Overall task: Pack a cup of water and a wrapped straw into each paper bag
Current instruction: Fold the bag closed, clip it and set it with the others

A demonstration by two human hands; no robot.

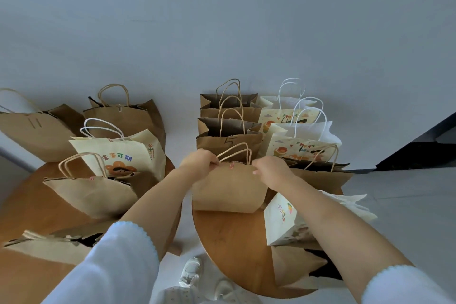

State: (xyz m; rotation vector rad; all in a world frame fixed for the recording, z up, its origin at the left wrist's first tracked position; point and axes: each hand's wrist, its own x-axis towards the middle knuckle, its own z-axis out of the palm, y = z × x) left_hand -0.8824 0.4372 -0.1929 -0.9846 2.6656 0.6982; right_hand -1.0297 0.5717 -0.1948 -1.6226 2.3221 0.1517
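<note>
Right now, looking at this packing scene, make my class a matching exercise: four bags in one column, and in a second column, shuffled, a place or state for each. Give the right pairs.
Column 1
1. brown bag with pink clip
2. cream flower bag
3. brown bag marked 5
4. cream bag lying down

Column 2
A. on the left table, white handles
B. tipped on its side, right table
C. top edge gripped by both hands
D. standing open just behind the held bag

Pairs: 1-C, 2-A, 3-D, 4-B

The left hand and right hand grip the first bag.
</note>
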